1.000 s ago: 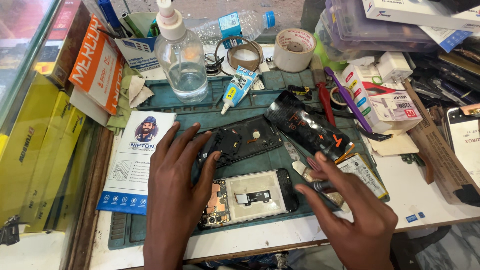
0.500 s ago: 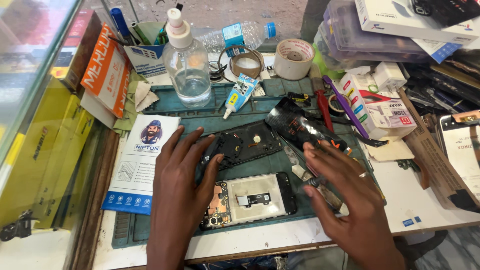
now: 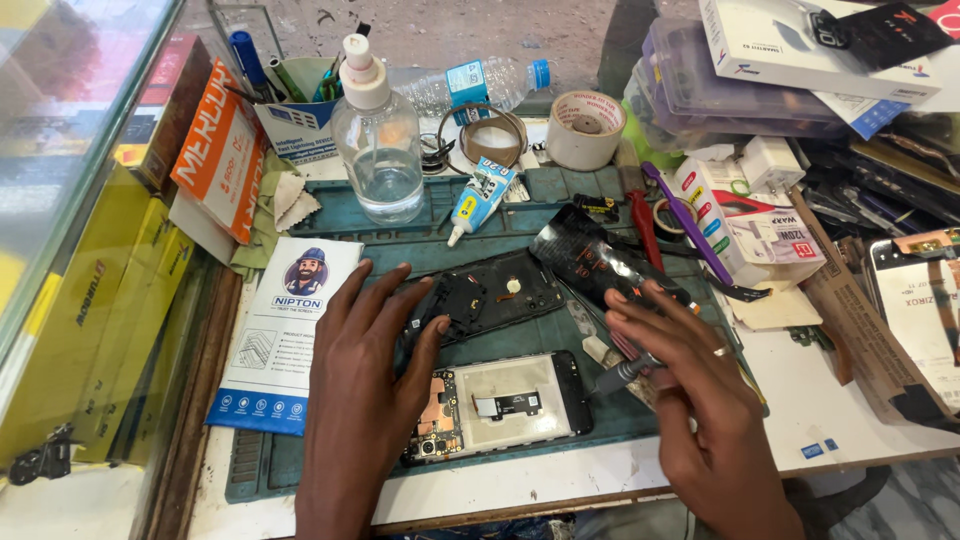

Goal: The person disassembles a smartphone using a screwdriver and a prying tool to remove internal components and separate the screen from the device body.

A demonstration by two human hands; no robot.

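So your left hand (image 3: 365, 375) is lying flat on the green repair mat (image 3: 540, 230), fingers spread wide and holding nothing. The fingertips reach the black back cover (image 3: 490, 293), thumb tip touching its lower left edge, and the palm sits just left of the opened phone (image 3: 500, 405).

That phone lies face down near the front edge of the mat, between your two hands, with its insides showing: a copper-coloured part on the left end, a pale plate with a small black flex in the middle.

Your right hand (image 3: 690, 375) has its fingers curled in narrow around a slim grey-tipped tool (image 3: 622, 373), and the tip points left toward the phone's right end, close by but I can't tell if it touches. There's a ring on one finger. The hand also lies over a black foil pouch (image 3: 590, 262) that sits tilted on the mat just right of the back cover.

Further back on the mat: a clear bottle with a pump top (image 3: 378, 150), a small glue tube (image 3: 480, 198) lying at an angle, and a tape roll (image 3: 586, 128). A white and blue screen protector packet (image 3: 285, 340) lies just left of your left hand. Red-handled and purple-handled tools (image 3: 690, 225) lie to the right of the pouch.
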